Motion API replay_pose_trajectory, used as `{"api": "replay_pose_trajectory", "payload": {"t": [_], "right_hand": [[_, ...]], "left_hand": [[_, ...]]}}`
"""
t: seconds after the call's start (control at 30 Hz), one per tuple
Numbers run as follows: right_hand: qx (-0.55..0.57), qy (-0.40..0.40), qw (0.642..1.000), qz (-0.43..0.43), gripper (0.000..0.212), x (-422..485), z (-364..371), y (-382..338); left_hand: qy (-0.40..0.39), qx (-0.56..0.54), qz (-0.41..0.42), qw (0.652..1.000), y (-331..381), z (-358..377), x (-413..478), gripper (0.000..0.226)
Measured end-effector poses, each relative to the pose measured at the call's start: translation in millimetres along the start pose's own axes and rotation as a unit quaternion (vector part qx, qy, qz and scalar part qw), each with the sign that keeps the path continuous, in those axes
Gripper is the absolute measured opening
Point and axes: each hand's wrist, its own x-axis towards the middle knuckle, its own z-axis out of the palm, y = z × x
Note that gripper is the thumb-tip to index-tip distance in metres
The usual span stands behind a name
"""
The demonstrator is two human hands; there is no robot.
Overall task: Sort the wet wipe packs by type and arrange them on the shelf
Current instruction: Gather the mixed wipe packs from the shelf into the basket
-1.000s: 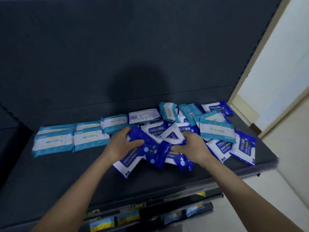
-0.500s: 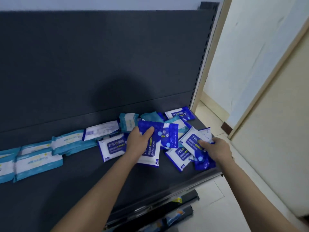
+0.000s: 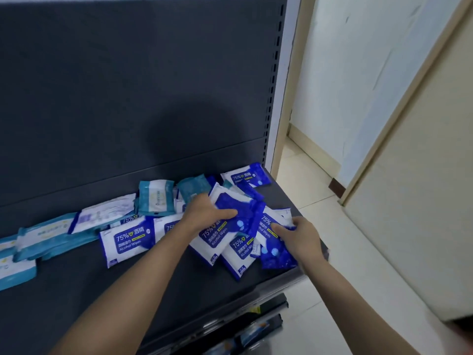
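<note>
On the dark shelf (image 3: pixel 76 290) lie at least seven blue alcohol-wipe packs (image 3: pixel 245 176), bunched at its right end. At least five teal packs (image 3: pixel 46 233) run in a line off to the left. Two hands work in the blue heap. The left hand (image 3: pixel 207 213) has its grip closed on a blue pack (image 3: pixel 238 208), thumb across its face. That pack's long axis slants from back-left to front-right, over the others. The right hand (image 3: pixel 300 239) has its grip on the right edge of a second blue pack (image 3: pixel 271 239), whose long axis runs back to front, the "75%" at its far end. One flat blue pack (image 3: pixel 126 239) lies lengthwise along the shelf, label up and readable.
</note>
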Motion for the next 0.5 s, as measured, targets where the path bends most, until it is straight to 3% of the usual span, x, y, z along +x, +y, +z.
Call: {"api": "replay_pose_trajectory", "payload": {"t": [0.2,0.3,0.43,0.5], "right_hand": [[0.033,-0.033,0.999,0.005,0.031,5,7,-9],[0.065,-0.046,0.996,0.043,0.045,5,17,-15],[0.057,-0.084,0.994,0.038,0.022,-3,30,-23],[0.029,-0.09,0.995,0.025,0.039,-9,42,-30]], "left_hand": [[0.11,-0.098,-0.008,0.989,-30,-18,-16,0.028],[0.191,-0.171,-0.054,0.965,-54,-32,-28,0.029],[0.226,-0.268,-0.094,0.932,-78,-44,-44,0.026],[0.231,-0.284,-0.113,0.924,-84,-46,-49,0.031]]}}
